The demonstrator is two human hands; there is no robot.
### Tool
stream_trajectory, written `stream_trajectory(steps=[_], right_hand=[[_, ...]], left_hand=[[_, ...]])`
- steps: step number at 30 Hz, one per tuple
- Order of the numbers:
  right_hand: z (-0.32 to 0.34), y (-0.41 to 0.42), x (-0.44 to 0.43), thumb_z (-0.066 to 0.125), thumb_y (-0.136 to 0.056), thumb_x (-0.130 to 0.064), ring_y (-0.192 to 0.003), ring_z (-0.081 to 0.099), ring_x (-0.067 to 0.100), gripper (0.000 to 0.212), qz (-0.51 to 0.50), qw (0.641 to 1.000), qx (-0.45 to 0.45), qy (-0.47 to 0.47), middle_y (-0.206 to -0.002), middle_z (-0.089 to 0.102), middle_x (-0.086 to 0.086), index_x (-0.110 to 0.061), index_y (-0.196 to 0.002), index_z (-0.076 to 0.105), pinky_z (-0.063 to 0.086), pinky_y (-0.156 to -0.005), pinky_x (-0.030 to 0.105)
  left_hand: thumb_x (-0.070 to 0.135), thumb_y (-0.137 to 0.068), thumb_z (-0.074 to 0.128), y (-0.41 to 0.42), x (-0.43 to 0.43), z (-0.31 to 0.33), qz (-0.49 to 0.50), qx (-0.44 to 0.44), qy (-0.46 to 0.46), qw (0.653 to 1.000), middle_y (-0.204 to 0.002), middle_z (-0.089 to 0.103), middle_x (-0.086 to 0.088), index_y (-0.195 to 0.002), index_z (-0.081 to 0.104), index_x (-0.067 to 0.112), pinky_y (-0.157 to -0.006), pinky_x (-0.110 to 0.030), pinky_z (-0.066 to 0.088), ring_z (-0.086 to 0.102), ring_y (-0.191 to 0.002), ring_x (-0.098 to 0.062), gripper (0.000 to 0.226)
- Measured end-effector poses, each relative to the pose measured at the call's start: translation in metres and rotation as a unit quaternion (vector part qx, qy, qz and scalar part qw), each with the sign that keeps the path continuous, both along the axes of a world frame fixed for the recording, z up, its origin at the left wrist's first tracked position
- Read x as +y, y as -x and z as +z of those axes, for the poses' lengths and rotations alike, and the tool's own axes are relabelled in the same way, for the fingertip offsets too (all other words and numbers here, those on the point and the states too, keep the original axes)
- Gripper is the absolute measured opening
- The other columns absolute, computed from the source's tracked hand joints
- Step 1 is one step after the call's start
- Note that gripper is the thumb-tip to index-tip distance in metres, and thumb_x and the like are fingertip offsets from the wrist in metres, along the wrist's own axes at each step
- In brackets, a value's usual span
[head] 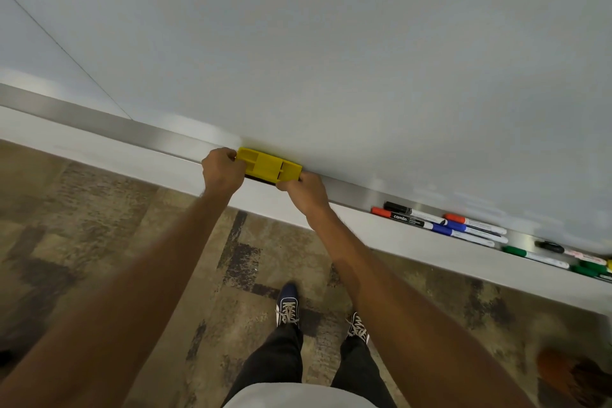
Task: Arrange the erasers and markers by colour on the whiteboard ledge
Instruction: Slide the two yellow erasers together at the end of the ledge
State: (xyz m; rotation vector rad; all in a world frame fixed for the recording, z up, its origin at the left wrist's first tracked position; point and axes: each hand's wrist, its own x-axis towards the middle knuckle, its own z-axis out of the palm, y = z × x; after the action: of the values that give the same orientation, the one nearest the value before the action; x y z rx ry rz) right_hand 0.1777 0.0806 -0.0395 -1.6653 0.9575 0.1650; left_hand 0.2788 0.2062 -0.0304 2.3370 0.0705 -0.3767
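A yellow eraser (269, 166) with a dark felt underside lies on the metal whiteboard ledge (99, 121), against the board. My left hand (221, 171) grips its left end and my right hand (306, 189) grips its right end. Further right on the ledge lie several markers: a black one (410, 210), two red-capped ones (399, 217) (475, 223), two blue ones (470, 228) side by side, then a green one (533, 255), another black one (551, 247) and more green caps (591, 268) at the frame's right edge.
The whiteboard (331, 43) fills the upper half, with a panel seam at the left. A white strip (430, 248) runs below the ledge. Patterned carpet (132, 225) and my two shoes (287, 306) are underneath. A brown blurred object (569, 371) sits at the lower right.
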Motion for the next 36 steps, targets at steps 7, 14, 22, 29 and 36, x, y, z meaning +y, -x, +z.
stream_trajectory(steps=[7,14,22,29,36], right_hand=[[-0.001,-0.002,0.005,0.077,-0.070,-0.019,-0.072,0.062,0.024,0.018,0.013,1.000,-0.002,0.021,-0.082,0.071,0.008,-0.007,-0.083,0.072,0.044,-0.064,0.029],[0.000,0.014,0.000,0.069,-0.073,-0.014,-0.063,0.041,0.020,0.029,0.030,0.991,-0.030,0.125,-0.071,0.046,0.004,-0.021,-0.059,0.045,0.031,-0.054,0.026],[0.004,0.064,-0.043,0.060,-0.084,-0.013,-0.100,0.059,0.020,0.029,-0.031,0.974,-0.058,0.218,-0.111,0.060,0.004,-0.013,-0.114,0.065,0.052,-0.085,0.035],[0.014,0.117,-0.094,0.059,-0.085,-0.007,-0.093,0.063,0.016,0.023,-0.112,0.955,-0.098,0.255,-0.104,0.067,0.002,-0.013,-0.106,0.068,0.055,-0.082,0.033],[0.023,0.185,-0.162,0.059,-0.089,-0.009,-0.087,0.063,0.011,0.017,-0.187,0.935,-0.144,0.264,-0.100,0.070,0.000,-0.014,-0.101,0.070,0.055,-0.078,0.023]], left_hand=[[0.006,-0.085,0.057,0.001,0.005,-0.007,-0.021,-0.002,-0.002,1.000,-0.080,0.062,-0.008,-0.100,0.073,0.001,-0.069,-0.030,0.040,0.053,-0.076,-0.025,0.023],[0.012,-0.093,0.058,0.017,0.002,-0.008,-0.057,-0.025,-0.014,0.998,-0.133,0.056,-0.022,-0.133,0.055,0.001,-0.097,-0.041,0.043,0.053,-0.122,-0.038,0.042],[0.004,-0.090,0.060,0.086,-0.040,-0.003,-0.103,-0.167,0.047,0.979,-0.121,0.055,-0.020,-0.118,0.063,0.001,-0.086,-0.035,0.042,0.058,-0.104,-0.038,0.029],[0.006,-0.092,0.061,0.143,-0.101,0.003,-0.170,-0.151,0.091,0.970,-0.123,0.054,-0.007,-0.114,0.064,0.012,-0.080,-0.023,0.045,0.059,-0.100,-0.017,0.023],[0.006,-0.094,0.059,0.205,-0.173,0.011,-0.228,-0.138,0.106,0.958,-0.126,0.051,-0.001,-0.115,0.064,0.015,-0.072,-0.003,0.037,0.058,-0.097,-0.010,0.023]])
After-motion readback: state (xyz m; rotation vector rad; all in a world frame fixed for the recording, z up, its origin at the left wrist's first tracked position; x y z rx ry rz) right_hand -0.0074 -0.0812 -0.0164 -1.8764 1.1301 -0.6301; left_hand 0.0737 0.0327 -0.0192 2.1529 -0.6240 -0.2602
